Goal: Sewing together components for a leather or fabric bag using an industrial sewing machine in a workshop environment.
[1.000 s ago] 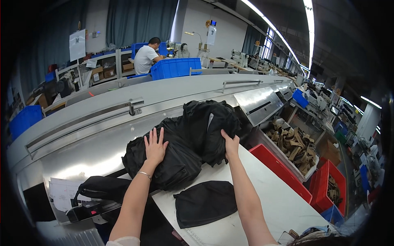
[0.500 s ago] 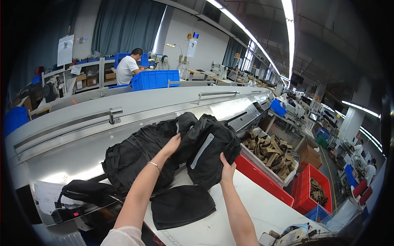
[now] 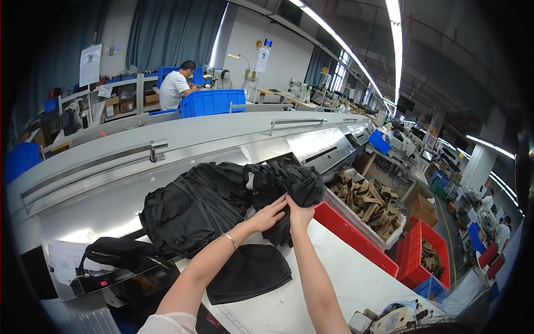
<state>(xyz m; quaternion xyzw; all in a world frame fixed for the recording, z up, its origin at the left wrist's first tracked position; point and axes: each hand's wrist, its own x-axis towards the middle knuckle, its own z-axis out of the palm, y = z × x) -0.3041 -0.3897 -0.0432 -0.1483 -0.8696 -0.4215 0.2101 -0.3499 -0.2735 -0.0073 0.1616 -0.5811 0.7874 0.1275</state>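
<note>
A crumpled black fabric bundle point(image 3: 297, 183) lies at the right end of a larger pile of black fabric pieces point(image 3: 189, 203) on the bench. My right hand point(image 3: 300, 216) is closed on the near side of the bundle. Against it, my left hand point(image 3: 269, 216) lies with fingers stretched out flat on the black fabric, its fingertips meeting the right hand. A small grey patch point(image 3: 250, 181) shows among the folds. Nearer to me, a flat black fabric piece point(image 3: 249, 275) rests on the white tabletop point(image 3: 328, 267), partly under my left forearm.
Right of the table stand a red bin point(image 3: 350, 236), a white crate of tan straps point(image 3: 370, 211) and another red bin point(image 3: 411, 259). A black pouch point(image 3: 119, 256) lies at left beside papers point(image 3: 64, 261). Beyond the metal bench, a person point(image 3: 175, 89) sits behind a blue crate point(image 3: 211, 104).
My left hand has let go of the fabric farther left and moved right, beside my right hand. The bundle has turned and crumpled, and its long grey strip no longer shows.
</note>
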